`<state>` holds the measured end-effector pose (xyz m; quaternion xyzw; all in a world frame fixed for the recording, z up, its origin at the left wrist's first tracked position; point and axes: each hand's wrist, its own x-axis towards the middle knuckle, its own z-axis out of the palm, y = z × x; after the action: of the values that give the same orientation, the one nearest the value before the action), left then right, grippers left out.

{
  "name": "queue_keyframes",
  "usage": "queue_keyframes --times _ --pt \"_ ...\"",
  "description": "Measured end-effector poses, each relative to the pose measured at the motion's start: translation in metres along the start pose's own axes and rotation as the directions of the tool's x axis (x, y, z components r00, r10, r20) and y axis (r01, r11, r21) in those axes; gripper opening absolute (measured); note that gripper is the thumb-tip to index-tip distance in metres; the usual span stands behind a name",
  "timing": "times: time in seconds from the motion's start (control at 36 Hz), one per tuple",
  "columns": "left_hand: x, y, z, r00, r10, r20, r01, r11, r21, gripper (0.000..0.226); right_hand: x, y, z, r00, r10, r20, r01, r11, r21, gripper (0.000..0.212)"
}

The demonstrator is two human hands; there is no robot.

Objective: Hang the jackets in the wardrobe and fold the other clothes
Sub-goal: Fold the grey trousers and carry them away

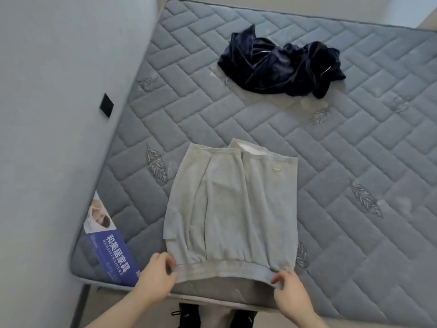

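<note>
A light grey sweatshirt [233,209] lies flat on the grey quilted mattress [354,162], sleeves folded in over its body, hem toward me. My left hand [156,278] pinches the hem's left corner. My right hand [289,292] pinches the hem's right corner, and the hem is lifted slightly off the near edge. A dark navy velvet garment [279,67] lies crumpled at the far middle of the mattress, well away from both hands.
A grey wall [47,114] with a small black square plate [107,105] runs along the mattress's left side. A blue printed label [111,254] covers the near-left corner. Black shoes [189,314] show on the floor below the near edge.
</note>
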<state>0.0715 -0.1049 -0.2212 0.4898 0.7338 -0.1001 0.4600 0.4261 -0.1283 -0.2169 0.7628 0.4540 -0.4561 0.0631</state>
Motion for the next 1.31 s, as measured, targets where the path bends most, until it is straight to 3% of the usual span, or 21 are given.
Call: queue_keyframes --times 0.14,0.22,0.31,0.42,0.56,0.67,0.83,0.94,1.06,1.19,1.31 --pt "0.031 -0.005 0.028 0.966 -0.257 -0.016 0.248 0.943 -0.221 0.067 0.021 0.006 0.008 0.996 0.006 -0.09 -0.013 0.997 -0.076 0.024" --pt "0.044 -0.004 0.04 0.946 -0.318 -0.055 0.285 0.904 -0.32 0.068 0.036 0.009 0.013 0.992 0.013 -0.128 -0.026 0.994 -0.105 0.027" --pt "0.053 0.004 0.051 0.948 -0.317 -0.028 0.267 0.84 -0.473 0.059 0.044 0.012 0.019 0.996 0.041 -0.075 -0.051 0.988 -0.149 0.032" --pt "0.044 0.025 0.058 0.971 -0.211 -0.11 0.118 0.829 -0.546 0.047 0.049 0.012 0.015 0.997 0.067 -0.029 -0.07 0.991 -0.113 0.034" --pt "0.018 0.072 0.051 0.929 -0.071 -0.364 -0.121 0.87 -0.478 0.04 0.05 0.011 -0.004 0.997 0.075 0.017 -0.075 0.997 0.016 0.033" --pt "-0.001 0.116 0.052 0.875 0.181 -0.448 -0.337 0.893 -0.298 0.043 0.046 0.018 -0.016 0.997 0.074 -0.016 -0.071 0.985 0.159 0.035" --pt "-0.009 0.185 0.073 0.818 0.499 -0.287 -0.537 0.841 -0.069 0.067 0.05 0.042 -0.029 0.983 0.169 -0.075 -0.122 0.898 0.423 0.039" --pt "-0.01 0.223 0.1 0.778 0.608 -0.161 -0.615 0.789 0.008 0.08 0.053 0.056 -0.04 0.973 0.228 -0.028 -0.166 0.783 0.599 0.044" --pt "-0.007 0.245 0.135 0.802 0.598 0.003 -0.595 0.797 0.108 0.082 0.055 0.071 -0.048 0.965 0.26 -0.001 -0.199 0.74 0.643 0.046" --pt "0.007 0.243 0.165 0.87 0.432 0.238 -0.468 0.875 0.124 0.07 0.062 0.087 -0.052 0.959 0.282 0.009 -0.221 0.733 0.643 0.043" --pt "0.022 0.236 0.164 0.851 0.391 0.351 -0.441 0.894 0.074 0.049 0.072 0.091 -0.055 0.963 0.269 0.018 -0.219 0.742 0.633 0.035"
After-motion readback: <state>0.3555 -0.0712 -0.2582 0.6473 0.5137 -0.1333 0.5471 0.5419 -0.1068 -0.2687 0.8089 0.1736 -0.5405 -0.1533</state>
